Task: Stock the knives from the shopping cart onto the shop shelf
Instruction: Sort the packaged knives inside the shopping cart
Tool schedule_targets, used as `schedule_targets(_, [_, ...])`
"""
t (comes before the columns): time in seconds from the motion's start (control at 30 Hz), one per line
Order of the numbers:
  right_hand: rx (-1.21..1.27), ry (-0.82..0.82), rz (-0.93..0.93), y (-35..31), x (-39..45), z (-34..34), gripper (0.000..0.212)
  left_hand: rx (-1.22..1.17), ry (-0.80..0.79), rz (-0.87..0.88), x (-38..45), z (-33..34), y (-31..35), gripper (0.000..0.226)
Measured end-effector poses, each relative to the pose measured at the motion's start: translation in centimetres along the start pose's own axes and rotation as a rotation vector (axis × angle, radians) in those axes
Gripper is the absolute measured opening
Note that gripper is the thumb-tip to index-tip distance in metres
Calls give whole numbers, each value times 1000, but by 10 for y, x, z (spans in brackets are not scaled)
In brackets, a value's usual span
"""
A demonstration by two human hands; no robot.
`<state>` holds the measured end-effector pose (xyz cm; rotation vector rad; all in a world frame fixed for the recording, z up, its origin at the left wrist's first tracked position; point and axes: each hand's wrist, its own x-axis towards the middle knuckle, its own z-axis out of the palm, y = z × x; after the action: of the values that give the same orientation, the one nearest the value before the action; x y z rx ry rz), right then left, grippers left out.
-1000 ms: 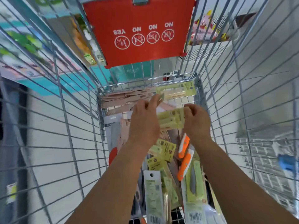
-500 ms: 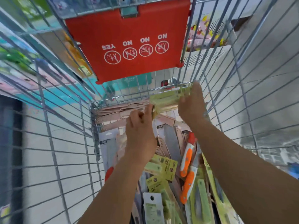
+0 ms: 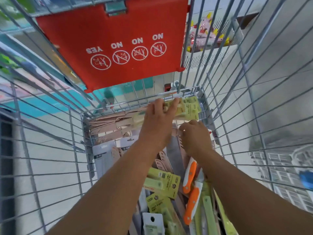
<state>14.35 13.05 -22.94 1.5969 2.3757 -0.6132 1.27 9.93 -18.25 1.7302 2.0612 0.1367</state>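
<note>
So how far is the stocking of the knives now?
Nothing looks done: no shelf shows, and the shopping cart holds many packs. In hand: the left hand lies on the green knife packs at the far end, and the right hand touches the pink packs. Left: orange-handled knives and the rest.

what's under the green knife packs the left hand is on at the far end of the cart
The left hand rests on green knife packs lying over pink knife packs. Anything deeper is covered.

Both hands [image 3: 176, 126] on packaged knives [image 3: 184, 109] inside wire cart [image 3: 50, 150]
</note>
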Motion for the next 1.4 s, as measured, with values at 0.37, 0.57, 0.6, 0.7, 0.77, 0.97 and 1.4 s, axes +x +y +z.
schedule_targets(0.37, [181,215,46,12,-2,8,28,83,81,81,39,21,-16,63])
schedule_targets(0.57, [155,229,74,10,-9,3,32,118,-36,107,25,22,-24,69])
schedule_targets(0.6, [163,223,76,9,-10,0,32,90,3,96,21,21,-23,66])
schedule_targets(0.7, [207,247,30,-1,-13,-9,26,37,107,157,-2,24,-23,47])
schedule_targets(0.77, [274,225,-48,-12,-14,-13,23,57,179,128,-15,32,-32,39])
schedule_targets(0.97, [249,246,-204,-65,-8,-8,37,201,69,-260,-46,16,-75,61])
schedule_targets(1.4, [166,-171,-282,-104,-19,21,70,99,65,-425,-56,4,-103,77])
